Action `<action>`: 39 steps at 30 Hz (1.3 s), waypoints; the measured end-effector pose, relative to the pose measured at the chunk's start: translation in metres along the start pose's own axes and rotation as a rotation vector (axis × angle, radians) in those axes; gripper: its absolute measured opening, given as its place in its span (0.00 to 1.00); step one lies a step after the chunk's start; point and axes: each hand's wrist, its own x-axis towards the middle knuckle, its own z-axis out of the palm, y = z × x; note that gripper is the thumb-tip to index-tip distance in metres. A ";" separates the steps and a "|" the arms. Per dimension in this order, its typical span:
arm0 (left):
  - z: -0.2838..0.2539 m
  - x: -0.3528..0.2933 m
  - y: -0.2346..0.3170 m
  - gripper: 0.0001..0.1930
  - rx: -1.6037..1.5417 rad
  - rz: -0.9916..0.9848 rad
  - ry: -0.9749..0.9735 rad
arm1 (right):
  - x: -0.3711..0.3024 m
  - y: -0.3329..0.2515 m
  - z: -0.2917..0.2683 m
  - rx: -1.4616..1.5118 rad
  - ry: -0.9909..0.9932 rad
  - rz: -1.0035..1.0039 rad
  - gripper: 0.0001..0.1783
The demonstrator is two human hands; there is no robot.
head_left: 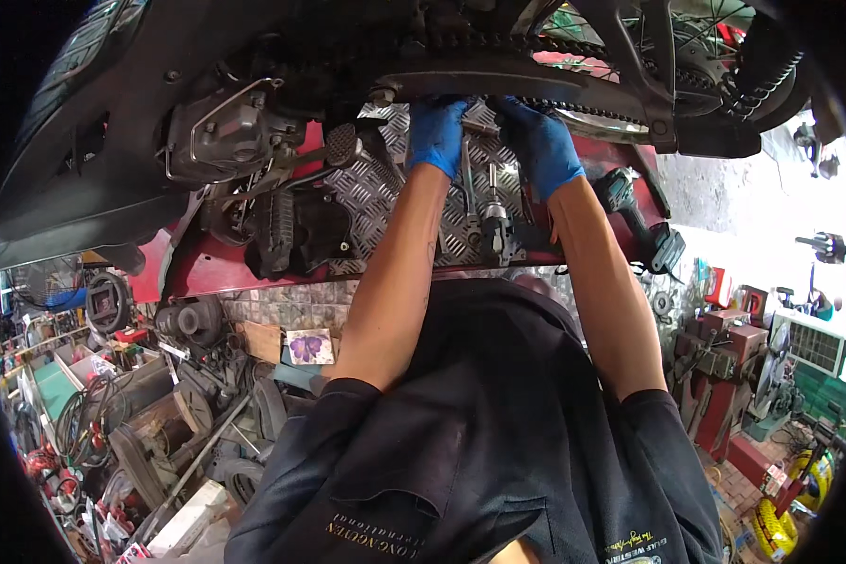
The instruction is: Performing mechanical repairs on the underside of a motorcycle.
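Both my hands wear blue gloves and reach under the motorcycle's dark swingarm. My left hand is close below its lower edge, with the fingertips hidden behind it. To its right, my right hand angles inward, and its fingers are also lost in the shadow under the arm. Whether either hand holds anything cannot be seen. Below and between them, a wrench and a ratchet-like power tool lie on a diamond-plate metal surface. A drive chain runs along the swingarm.
A cordless drill lies on the red lift's right side. The engine and a foot pedal jut out at left. Cluttered parts and cables fill the floor at lower left; a red machine stands at right.
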 end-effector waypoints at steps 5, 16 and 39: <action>0.003 -0.001 -0.007 0.14 -0.067 0.063 0.022 | 0.006 0.007 -0.005 0.016 0.010 -0.023 0.12; -0.004 -0.008 -0.014 0.11 -0.184 -0.031 -0.051 | -0.008 -0.002 0.008 -0.135 0.120 -0.106 0.14; -0.029 0.005 -0.024 0.08 -0.055 -0.049 -0.232 | -0.038 0.009 0.016 0.460 -0.158 0.125 0.21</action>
